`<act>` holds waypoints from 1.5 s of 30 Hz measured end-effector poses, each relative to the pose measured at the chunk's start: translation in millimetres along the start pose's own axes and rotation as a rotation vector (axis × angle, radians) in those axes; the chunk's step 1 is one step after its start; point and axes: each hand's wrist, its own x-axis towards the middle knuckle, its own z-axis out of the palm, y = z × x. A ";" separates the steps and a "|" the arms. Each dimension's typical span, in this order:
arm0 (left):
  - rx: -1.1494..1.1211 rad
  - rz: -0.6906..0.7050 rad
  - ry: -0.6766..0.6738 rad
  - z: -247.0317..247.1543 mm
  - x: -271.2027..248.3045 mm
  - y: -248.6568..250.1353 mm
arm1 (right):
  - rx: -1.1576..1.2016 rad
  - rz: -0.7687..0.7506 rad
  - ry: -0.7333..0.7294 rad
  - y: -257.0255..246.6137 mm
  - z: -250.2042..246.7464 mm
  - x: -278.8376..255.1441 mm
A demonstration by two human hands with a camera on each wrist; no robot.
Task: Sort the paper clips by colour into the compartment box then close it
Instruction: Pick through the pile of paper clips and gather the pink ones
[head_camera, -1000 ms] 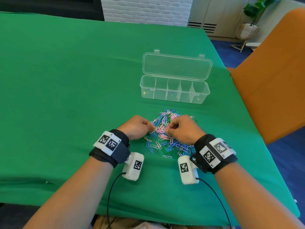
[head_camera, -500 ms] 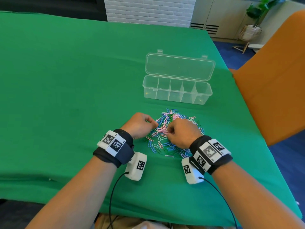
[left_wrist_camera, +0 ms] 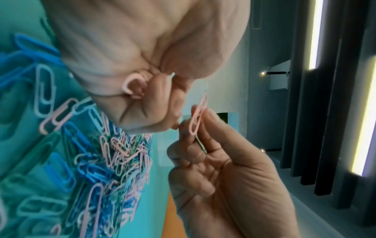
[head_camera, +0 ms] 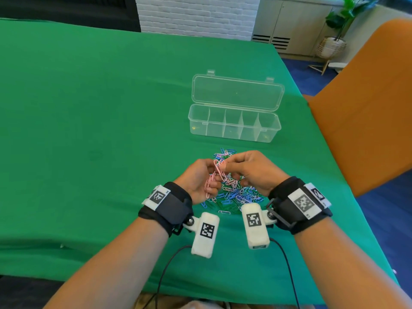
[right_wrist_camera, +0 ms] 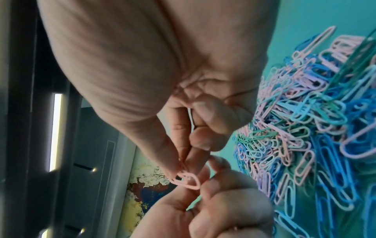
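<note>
- Here, both hands are raised just above the paper clip pile [head_camera: 231, 195], fingertips close together over its near-left part.
- The left hand [head_camera: 198, 181] has its fingers curled around a small bunch of pink clips [head_camera: 210, 186]; a pink loop pokes out of the closed fist in the left wrist view.
- The right hand [head_camera: 254, 172] pinches a single pink clip [left_wrist_camera: 198, 116] between thumb and forefinger, its other fingers folded in, and that clip sits right at the left hand's fingertips.
- The pile of pink, blue, pale blue and green clips lies on the green cloth [head_camera: 89, 130], beneath and between the two hands, reaching back toward the wrists.
- The compartment box [head_camera: 234, 124] stands beyond the pile, apart from both hands, with its lid [head_camera: 237, 92] open and leaning back.
- An orange chair [head_camera: 367, 108] stands at the table's right edge.
</note>
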 end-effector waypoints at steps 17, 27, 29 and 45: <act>-0.370 -0.007 0.031 -4.9 2.1 1.5 | -0.087 -0.024 0.192 6.6 -4.1 3.1; -0.323 0.038 0.015 -29.8 2.0 20.8 | -0.334 -0.025 0.171 21.8 -8.5 14.0; -0.208 0.041 0.012 -28.5 1.3 21.2 | -0.426 -0.031 0.157 22.6 -9.6 15.7; 1.265 0.289 0.347 20.6 6.7 13.5 | -0.955 -0.082 0.017 14.4 -11.8 9.0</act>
